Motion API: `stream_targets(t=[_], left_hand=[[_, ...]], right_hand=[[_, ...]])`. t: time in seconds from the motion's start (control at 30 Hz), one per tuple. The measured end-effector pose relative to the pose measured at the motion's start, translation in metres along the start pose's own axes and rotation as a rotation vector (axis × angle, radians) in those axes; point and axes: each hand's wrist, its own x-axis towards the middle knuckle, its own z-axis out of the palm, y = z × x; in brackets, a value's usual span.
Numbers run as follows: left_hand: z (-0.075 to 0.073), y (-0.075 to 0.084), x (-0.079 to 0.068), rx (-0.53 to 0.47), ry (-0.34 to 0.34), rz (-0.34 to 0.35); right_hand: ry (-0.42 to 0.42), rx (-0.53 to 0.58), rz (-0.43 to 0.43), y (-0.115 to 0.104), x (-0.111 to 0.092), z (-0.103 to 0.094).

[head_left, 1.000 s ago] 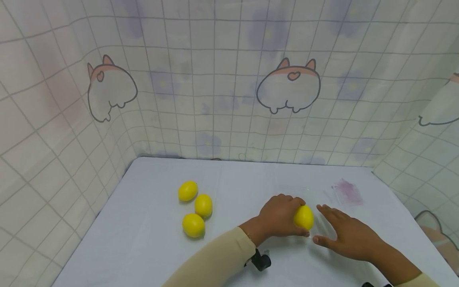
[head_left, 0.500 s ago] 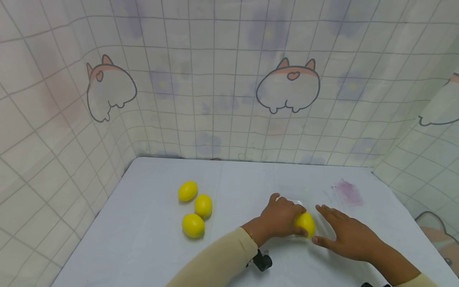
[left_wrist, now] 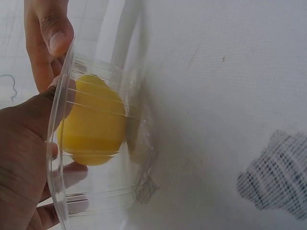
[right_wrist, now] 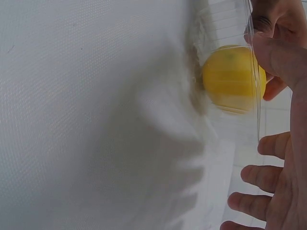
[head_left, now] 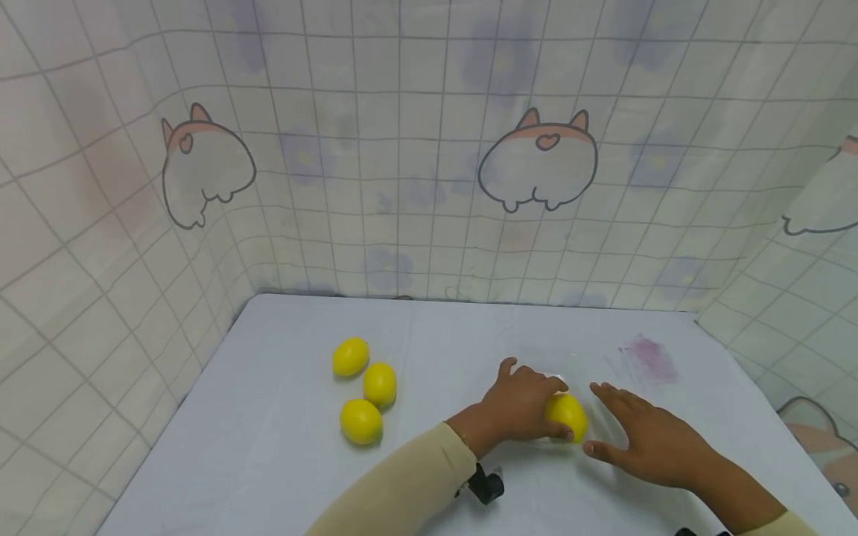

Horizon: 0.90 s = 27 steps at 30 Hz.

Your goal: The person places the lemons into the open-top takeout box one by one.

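My left hand [head_left: 519,406] reaches over the rim of a clear plastic container [left_wrist: 103,196] and holds a lemon [head_left: 570,418] low inside it, thumb on the near side and fingers on the far side. In the left wrist view, the lemon shows yellow through the ribbed wall, near the container's base. My right hand [head_left: 660,439] stands just right of the container, fingers straight and spread, its thumb at the rim in the right wrist view. Three more lemons, a rear one [head_left: 351,357], a middle one [head_left: 380,384] and a front one [head_left: 361,421], lie loose on the table's left.
White cloth covers the table [head_left: 268,469]. A pinkish stain [head_left: 650,359] marks it behind my right hand. Gridded curtains [head_left: 415,171] with cartoon animal prints hang at the back and both sides. A small black wrist mount [head_left: 485,485] sits under my left sleeve.
My left hand has lowered the lemon into the container, then shifted slightly left with it, one finger lifting away. My right hand and the three loose lemons have stayed put.
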Motion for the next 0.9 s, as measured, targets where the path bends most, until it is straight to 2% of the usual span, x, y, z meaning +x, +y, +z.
stream_targets(t=[0.23, 0.47, 0.63, 0.9], left_hand=[[-0.006, -0.002, -0.005, -0.012, 0.013, 0.019], [-0.019, -0.008, -0.019, -0.055, 0.052, 0.059], [-0.026, -0.022, -0.032, -0.082, 0.082, 0.076], [-0.037, -0.051, -0.061, -0.098, 0.105, 0.059]], right_hand=[[0.007, -0.003, 0.004, 0.003, 0.000, 0.003], [0.034, 0.000, -0.014, 0.003, 0.000, 0.003], [0.021, -0.006, 0.002, 0.002, 0.000, 0.002], [0.010, -0.013, 0.015, 0.003, -0.001, 0.001]])
